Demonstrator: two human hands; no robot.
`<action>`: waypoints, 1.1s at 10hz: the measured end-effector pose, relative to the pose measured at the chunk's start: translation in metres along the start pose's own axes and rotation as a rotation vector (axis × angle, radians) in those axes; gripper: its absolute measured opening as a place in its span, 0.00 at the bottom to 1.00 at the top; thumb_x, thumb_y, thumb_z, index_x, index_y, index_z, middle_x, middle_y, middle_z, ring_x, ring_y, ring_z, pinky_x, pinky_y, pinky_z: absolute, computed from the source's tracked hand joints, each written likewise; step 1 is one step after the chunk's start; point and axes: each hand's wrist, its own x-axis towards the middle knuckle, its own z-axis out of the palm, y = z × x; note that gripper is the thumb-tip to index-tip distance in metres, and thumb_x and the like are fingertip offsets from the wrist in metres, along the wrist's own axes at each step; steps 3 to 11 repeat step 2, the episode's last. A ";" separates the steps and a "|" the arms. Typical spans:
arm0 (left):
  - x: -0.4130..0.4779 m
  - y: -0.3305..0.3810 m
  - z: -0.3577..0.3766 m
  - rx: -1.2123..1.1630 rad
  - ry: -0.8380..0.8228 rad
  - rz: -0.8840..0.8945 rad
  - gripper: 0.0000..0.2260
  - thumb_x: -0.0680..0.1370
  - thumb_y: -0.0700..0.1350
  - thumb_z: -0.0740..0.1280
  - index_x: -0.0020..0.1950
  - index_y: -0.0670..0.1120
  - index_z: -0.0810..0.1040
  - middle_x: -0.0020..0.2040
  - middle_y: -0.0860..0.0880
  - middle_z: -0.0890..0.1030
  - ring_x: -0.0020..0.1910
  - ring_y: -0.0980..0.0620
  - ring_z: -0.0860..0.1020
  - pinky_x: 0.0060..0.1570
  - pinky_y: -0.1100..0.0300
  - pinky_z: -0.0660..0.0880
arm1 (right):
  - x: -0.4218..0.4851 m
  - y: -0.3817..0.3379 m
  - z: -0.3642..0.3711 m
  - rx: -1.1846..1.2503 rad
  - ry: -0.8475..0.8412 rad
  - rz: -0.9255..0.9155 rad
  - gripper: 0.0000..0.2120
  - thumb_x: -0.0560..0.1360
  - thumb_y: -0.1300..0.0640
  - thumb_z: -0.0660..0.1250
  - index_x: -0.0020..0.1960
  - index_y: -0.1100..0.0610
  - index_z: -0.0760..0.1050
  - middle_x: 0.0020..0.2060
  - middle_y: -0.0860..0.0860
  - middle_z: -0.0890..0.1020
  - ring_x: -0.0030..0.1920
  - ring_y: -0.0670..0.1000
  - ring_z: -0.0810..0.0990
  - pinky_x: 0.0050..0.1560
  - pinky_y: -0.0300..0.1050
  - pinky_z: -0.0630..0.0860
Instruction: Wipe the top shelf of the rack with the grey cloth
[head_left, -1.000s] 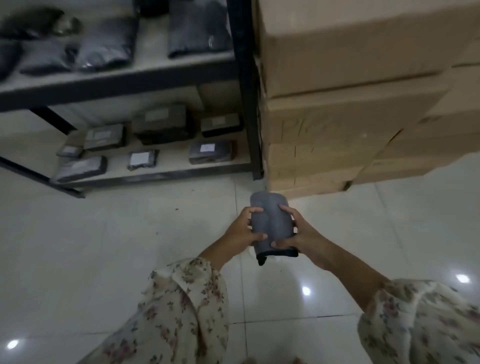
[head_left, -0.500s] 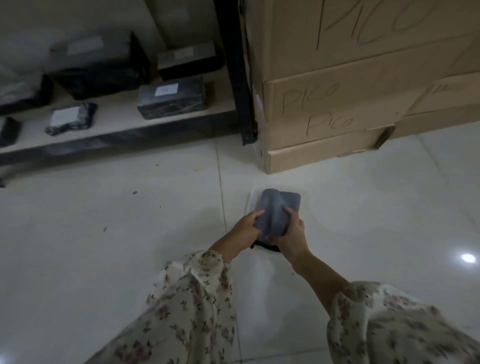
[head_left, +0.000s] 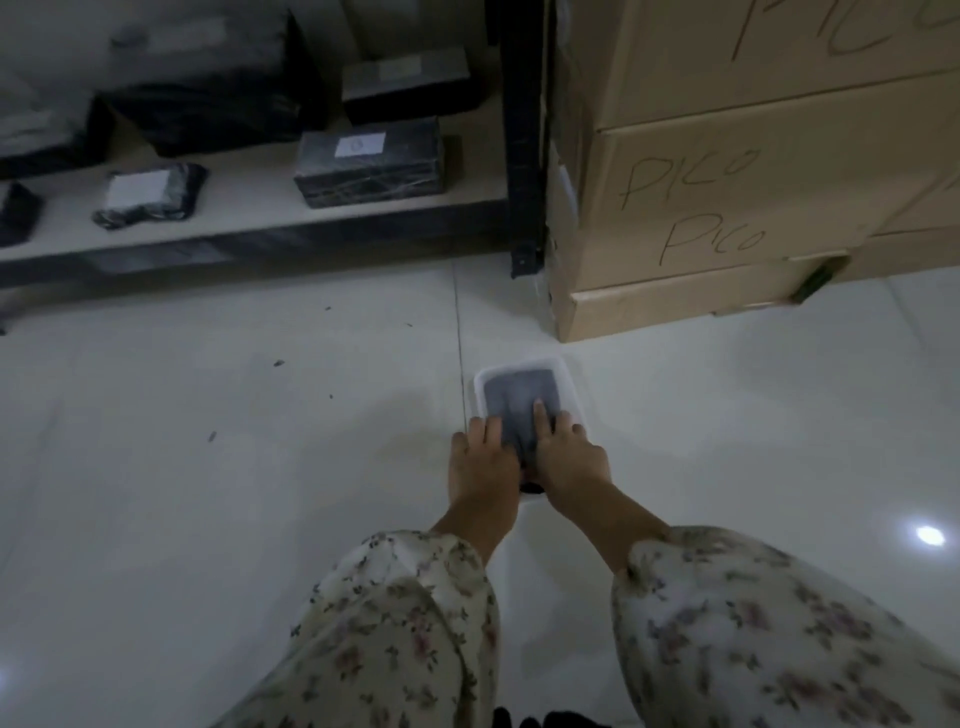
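Grey cloth (head_left: 519, 402) folded flat, dark and smooth-looking, down in a white tub (head_left: 570, 387) on the floor. Right hand (head_left: 569, 454) pressing on top with straight fingers (head_left: 540, 415); left hand (head_left: 483, 460) at its near edge, can't tell if gripping.

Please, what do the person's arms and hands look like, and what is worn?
The left sleeve and right sleeve are loose cream fabric printed with small flowers, gathered at the cuffs. The left hand and right hand are bare: no glove, ring or watch shows.
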 end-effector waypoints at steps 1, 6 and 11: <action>-0.005 -0.008 -0.004 0.009 0.011 -0.014 0.14 0.78 0.45 0.61 0.63 0.46 0.70 0.63 0.44 0.67 0.60 0.44 0.66 0.59 0.53 0.64 | -0.009 -0.008 -0.007 -0.065 0.047 0.002 0.35 0.77 0.51 0.61 0.75 0.61 0.45 0.70 0.58 0.60 0.67 0.57 0.65 0.58 0.50 0.73; -0.017 -0.012 -0.024 0.001 0.029 0.034 0.13 0.79 0.45 0.60 0.62 0.47 0.71 0.65 0.45 0.66 0.61 0.44 0.65 0.60 0.52 0.63 | -0.030 -0.007 -0.024 -0.086 0.138 -0.019 0.30 0.76 0.48 0.63 0.71 0.60 0.56 0.65 0.57 0.65 0.63 0.56 0.67 0.55 0.48 0.74; -0.017 -0.012 -0.024 0.001 0.029 0.034 0.13 0.79 0.45 0.60 0.62 0.47 0.71 0.65 0.45 0.66 0.61 0.44 0.65 0.60 0.52 0.63 | -0.030 -0.007 -0.024 -0.086 0.138 -0.019 0.30 0.76 0.48 0.63 0.71 0.60 0.56 0.65 0.57 0.65 0.63 0.56 0.67 0.55 0.48 0.74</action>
